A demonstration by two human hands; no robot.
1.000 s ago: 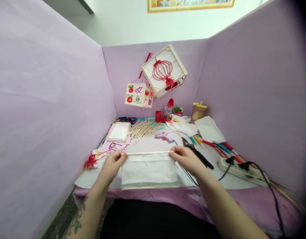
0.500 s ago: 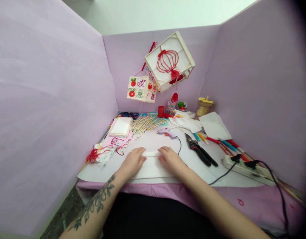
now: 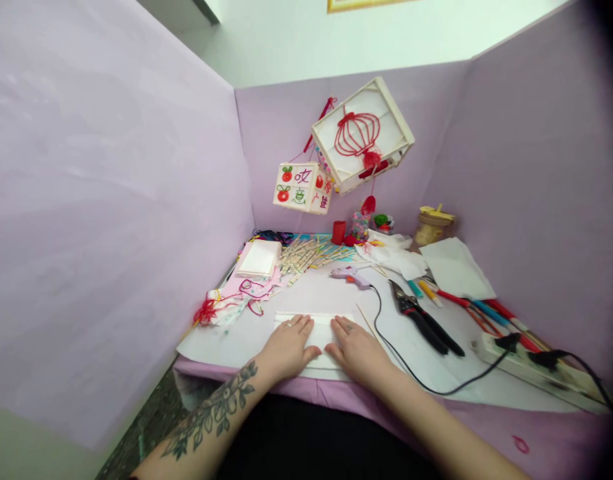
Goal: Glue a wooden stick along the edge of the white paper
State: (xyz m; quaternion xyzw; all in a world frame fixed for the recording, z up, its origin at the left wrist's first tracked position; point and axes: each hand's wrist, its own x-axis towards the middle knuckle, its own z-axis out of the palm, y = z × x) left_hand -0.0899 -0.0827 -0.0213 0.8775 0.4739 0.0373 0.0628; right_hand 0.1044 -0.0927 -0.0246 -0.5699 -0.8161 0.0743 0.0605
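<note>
My left hand (image 3: 292,345) lies flat, fingers stretched forward, on the left part of a white rectangular sheet (image 3: 320,339). On its right part rests my right hand (image 3: 359,347), also flat with the fingers extended. A raised strip runs along the sheet's far edge; whether it is a fold or a stick under the paper, I cannot tell. Both palms cover much of the sheet. A thin wooden stick (image 3: 367,320) lies just beyond my right hand. Farther off sits a lilac glue gun (image 3: 354,276), its black cord curving past my right forearm.
Black-handled pruning shears (image 3: 426,323) lie to the right, near a power strip (image 3: 529,373) with plugs. Thin sticks (image 3: 306,257) are heaped at the back. A white-topped frame stack (image 3: 259,259) and red yarn (image 3: 205,311) are left. Two lanterns, one large (image 3: 361,133), one small (image 3: 301,188), hang ahead.
Both hands have gone from gripping the sheet's far edge with bent fingers to lying flat on it, nearer to me. The view has shifted left and up.
</note>
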